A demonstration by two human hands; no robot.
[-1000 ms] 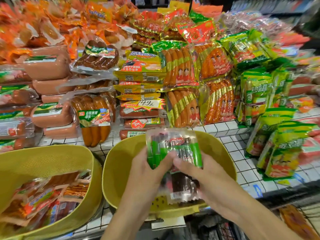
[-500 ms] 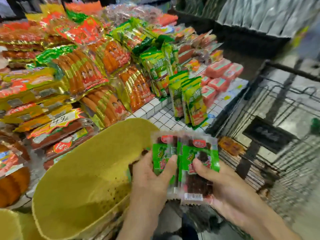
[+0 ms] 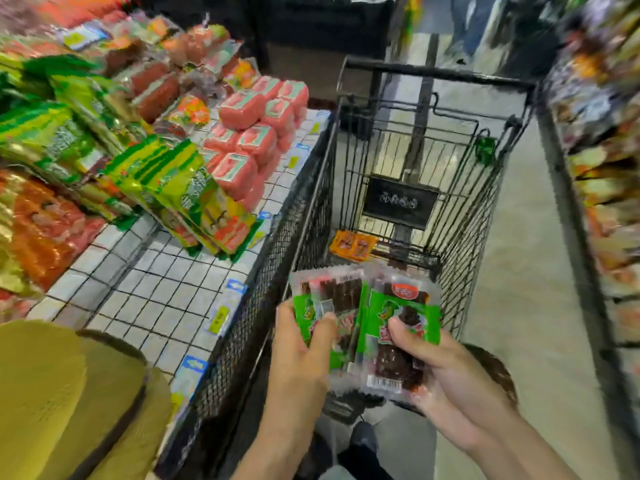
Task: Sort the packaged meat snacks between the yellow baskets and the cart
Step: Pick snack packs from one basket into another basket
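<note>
Open-topped wire cart (image 3: 412,161) directly ahead, its basket mostly bare inside; only an orange packet (image 3: 353,244) lies on the cart floor. Its mesh left wall presses against a tiled display shelf (image 3: 149,296) stacked with packages. A yellow basket (image 3: 59,403) fills the lower left.

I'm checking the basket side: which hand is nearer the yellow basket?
Left. The left hand grips the snack packs nearer the yellow basket at lower left; the right hand holds them farther off, over the cart.
</note>
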